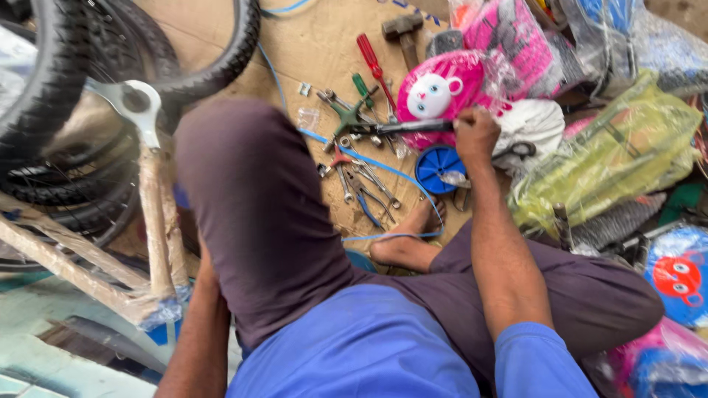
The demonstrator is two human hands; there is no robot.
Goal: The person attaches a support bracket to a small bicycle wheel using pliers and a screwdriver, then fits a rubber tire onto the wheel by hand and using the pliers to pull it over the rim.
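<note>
A person sits on the floor among bicycle tyres (44, 81) and a paper-wrapped frame (151, 214). The right hand (476, 133) is clenched round a dark tool (402, 127), lifted above scattered spanners (358, 173) beside a blue wheel (439, 166). The left hand is hidden. The frame is still wrapped; assembly looks barely begun.

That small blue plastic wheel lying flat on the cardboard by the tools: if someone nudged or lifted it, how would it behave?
The small blue plastic wheel looks light for its size, being moulded plastic. It lies flat on the cardboard sheet, so a nudge would probably slide it rather than roll it. Stood on its edge, its round rim would likely let it roll off.
</note>
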